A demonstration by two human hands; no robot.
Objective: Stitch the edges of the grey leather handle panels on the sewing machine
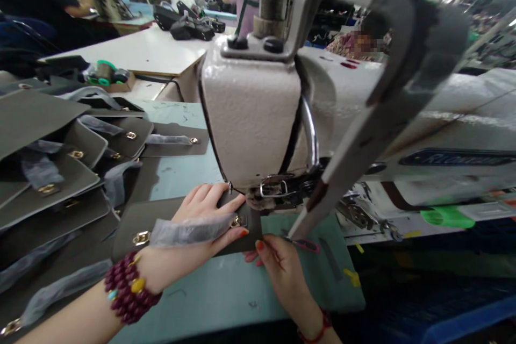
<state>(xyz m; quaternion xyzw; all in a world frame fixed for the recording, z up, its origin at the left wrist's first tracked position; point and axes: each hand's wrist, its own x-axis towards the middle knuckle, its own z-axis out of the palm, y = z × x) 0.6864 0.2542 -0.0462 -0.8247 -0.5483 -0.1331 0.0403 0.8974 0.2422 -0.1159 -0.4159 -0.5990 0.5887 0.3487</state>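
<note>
A dark grey-brown bag panel point(161, 209) lies on the pale green work surface under the head of a sewing machine point(250, 113). My left hand point(201, 209) rests flat on it, fingers stretched toward the needle area. Across the back of that hand runs a plastic-wrapped handle point(189, 230), fixed to the panel by gold-coloured metal fittings. At the panel's near right corner, my right hand point(278, 263) pinches the edge between thumb and fingers. Part of the panel's far edge is hidden behind the machine head. Pink-handled scissors or snips point(308, 246) lie beside my right hand.
Several similar panels with wrapped handles point(60, 166) are piled at the left. A slanting metal bar point(355, 140) crosses in front of the machine. Thread spools point(105, 72) stand behind the pile. A blue crate point(471, 317) is at lower right. Other people work farther back.
</note>
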